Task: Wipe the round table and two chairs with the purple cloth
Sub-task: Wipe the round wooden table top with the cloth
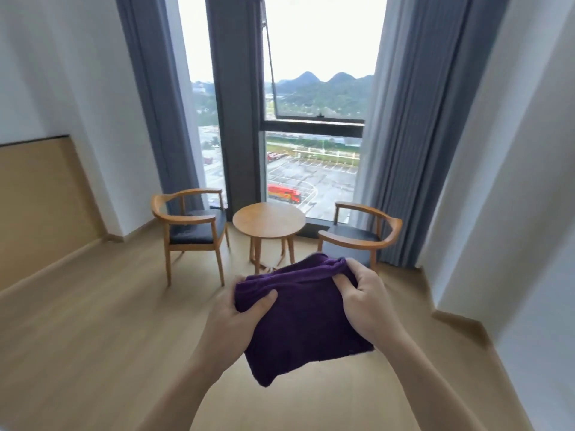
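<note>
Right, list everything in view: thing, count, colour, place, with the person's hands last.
purple cloth: one, dark purple, folded, held in the air near the camera
round wooden table: one, light wood, before the window, between the chairs
wooden armchairs with dark seats: two, one left of the table, one right
grey curtains: drawn to both sides of the window
wood floor: light brown
left hand: grips the cloth's left edge
right hand: grips its right edge

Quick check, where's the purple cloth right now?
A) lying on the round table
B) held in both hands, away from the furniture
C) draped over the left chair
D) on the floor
B: the cloth is gripped by the left hand and right hand in mid-air, well short of the table and chairs.
</note>
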`<state>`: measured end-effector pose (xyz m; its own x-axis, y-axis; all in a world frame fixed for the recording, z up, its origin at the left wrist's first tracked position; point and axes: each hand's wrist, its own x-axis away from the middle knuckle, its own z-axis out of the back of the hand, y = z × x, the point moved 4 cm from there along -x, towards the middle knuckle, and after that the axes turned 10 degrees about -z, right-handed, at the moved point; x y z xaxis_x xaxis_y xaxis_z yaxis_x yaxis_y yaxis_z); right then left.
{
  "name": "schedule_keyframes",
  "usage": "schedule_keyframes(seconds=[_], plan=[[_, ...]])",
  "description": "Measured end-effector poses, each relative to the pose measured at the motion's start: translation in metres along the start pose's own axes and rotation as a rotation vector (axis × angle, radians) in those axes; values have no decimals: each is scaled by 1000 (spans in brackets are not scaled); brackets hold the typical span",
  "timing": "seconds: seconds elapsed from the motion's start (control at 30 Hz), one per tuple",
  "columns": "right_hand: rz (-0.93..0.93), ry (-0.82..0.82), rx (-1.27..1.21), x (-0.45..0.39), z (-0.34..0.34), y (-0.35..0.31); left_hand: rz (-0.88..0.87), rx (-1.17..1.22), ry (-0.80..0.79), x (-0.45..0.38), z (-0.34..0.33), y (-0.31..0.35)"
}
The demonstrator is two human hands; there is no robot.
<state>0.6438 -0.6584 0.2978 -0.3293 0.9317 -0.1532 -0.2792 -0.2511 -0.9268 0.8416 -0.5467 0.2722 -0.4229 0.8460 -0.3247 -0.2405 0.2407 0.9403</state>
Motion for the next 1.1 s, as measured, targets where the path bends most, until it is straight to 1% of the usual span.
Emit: schedule_keyframes(seconds=[0.13,0.23,0.33,0.47,0.57,0.7,0.9,1.1], plan=[[49,-118,17,-100,-74,-6,-4,-26,130,-66,48,-34],[71,-192,32,-168,-139,-1,17,-57,198,-117,86,-69],[78,-222,44,-235,-194,8,34,-84,214,-176,119,-108],[58,-220,89,-326,-246,7,57,-76,194,-269,150,-150],[64,-194,121,-389,-269,3,61,-56,156,-338,158,-173],[16,-130,89,-464,-278,18,69,-35,103,-428,153,-210],[-89,-58,72,-587,-287,82,116,-38,-50,-564,126,-281],[-158,-55,129,-738,-306,136,148,-132,-50,-704,97,-357]])
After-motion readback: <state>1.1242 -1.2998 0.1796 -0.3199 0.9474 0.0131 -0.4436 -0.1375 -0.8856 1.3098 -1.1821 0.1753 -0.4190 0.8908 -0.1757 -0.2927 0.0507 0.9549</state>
